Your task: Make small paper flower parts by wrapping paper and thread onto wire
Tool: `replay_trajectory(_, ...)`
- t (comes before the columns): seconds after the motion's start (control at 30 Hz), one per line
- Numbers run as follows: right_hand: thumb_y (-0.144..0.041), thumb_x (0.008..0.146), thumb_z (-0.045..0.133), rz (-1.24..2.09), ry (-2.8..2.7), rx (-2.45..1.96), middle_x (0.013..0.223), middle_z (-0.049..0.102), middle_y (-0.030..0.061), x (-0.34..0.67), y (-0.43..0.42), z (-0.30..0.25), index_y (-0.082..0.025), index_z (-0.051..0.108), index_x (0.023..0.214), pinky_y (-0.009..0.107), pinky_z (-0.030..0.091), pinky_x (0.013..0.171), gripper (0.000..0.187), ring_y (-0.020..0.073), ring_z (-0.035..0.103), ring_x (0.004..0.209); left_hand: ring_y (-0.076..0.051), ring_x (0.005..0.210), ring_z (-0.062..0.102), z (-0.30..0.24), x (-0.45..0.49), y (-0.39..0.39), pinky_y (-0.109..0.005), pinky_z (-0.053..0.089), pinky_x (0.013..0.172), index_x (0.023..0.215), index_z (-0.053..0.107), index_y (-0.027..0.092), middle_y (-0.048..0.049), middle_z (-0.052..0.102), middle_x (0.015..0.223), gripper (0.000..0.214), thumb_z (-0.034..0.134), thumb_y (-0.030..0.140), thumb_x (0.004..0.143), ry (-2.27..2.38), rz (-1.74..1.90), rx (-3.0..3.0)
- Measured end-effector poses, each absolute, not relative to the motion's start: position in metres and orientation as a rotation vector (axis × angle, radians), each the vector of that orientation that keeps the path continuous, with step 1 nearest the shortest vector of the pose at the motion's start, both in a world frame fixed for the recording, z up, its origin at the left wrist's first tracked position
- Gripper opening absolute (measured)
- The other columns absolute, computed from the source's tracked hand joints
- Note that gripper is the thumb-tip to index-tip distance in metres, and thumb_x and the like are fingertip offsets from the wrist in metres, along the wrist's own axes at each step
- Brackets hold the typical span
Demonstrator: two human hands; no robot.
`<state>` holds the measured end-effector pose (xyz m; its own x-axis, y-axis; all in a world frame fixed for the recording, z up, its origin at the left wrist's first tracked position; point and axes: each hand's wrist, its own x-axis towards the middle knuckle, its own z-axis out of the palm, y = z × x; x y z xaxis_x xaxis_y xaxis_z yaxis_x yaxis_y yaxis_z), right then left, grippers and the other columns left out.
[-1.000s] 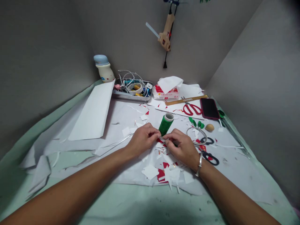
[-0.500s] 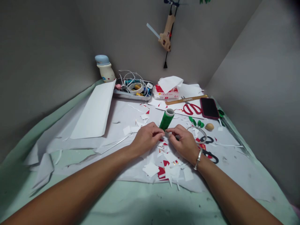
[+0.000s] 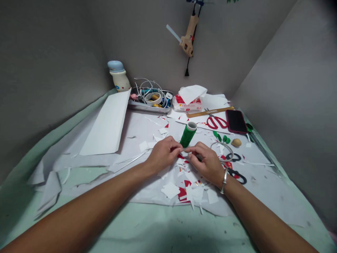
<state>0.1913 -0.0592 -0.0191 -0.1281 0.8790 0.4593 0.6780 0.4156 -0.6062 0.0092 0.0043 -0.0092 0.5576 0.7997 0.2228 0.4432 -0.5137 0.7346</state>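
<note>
Just in front of a green spool of thread (image 3: 188, 135), my left hand (image 3: 163, 153) is closed in a pinch, thumb against fingers. What it pinches is too small to make out. My right hand (image 3: 206, 162) faces it with index finger and thumb bent close together, its index fingertip almost at the left fingertips. Anything between the right fingers is hidden. The spool leans slightly right, its white core showing at the top. Thin silvery wires (image 3: 131, 162) run along the paper up to my left hand. Paper scraps (image 3: 170, 190), white and red, lie below both hands.
Red-handled scissors (image 3: 216, 122), a phone (image 3: 236, 121) and a ruler (image 3: 210, 112) lie at back right. Black-handled scissors (image 3: 238, 175) and a wire coil (image 3: 231, 154) sit beside my right hand. Behind are a metal tray (image 3: 150, 108), tissue pack (image 3: 186, 105) and hanging glue gun (image 3: 189, 35).
My right fingertips have shifted slightly, and the left hand has drawn a little to the left, so the gap between the hands is wider. The spool stands where it was.
</note>
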Motion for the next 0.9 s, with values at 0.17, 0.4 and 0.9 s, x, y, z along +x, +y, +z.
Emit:
replay_trajectory(0.17,-0.011,0.084,0.054,0.252,-1.851,-1.384,0.078,0.060,0.0032,0.1906,-0.0574,-0.0214,-0.020,0.070,0.099,0.030,0.047,0.070,0.024,0.0186,0.059,0.075,-0.016,0.076,0.057,-0.0095,0.0128,-0.0032,-0.030,0.046,0.073,0.083,0.073,0.021,-0.0020,0.059,0.082,0.019,0.055,0.021,0.088,0.919,0.740,2.188)
replay_trajectory(0.4,-0.009,0.080,0.054,0.215,-1.986,-1.370,0.078,0.061,0.0040,0.1906,-0.0574,-0.0247,-0.020,0.071,0.093,0.032,0.046,0.071,0.024,0.0198,0.058,0.077,-0.016,0.080,0.059,-0.0068,0.0107,-0.0002,-0.031,0.046,0.077,0.088,0.074,0.022,-0.0024,0.061,0.085,0.020,0.054,0.019,0.088,0.953,0.772,2.186)
replay_trajectory(0.9,-0.010,0.082,0.055,0.219,-1.921,-1.405,0.077,0.060,0.0042,0.1899,-0.0564,-0.0248,-0.018,0.072,0.099,0.031,0.046,0.070,0.025,0.0195,0.058,0.076,-0.015,0.076,0.057,-0.0084,0.0127,-0.0041,-0.029,0.045,0.072,0.085,0.074,0.021,-0.0014,0.058,0.081,0.020,0.055,0.019,0.088,0.904,0.746,2.184)
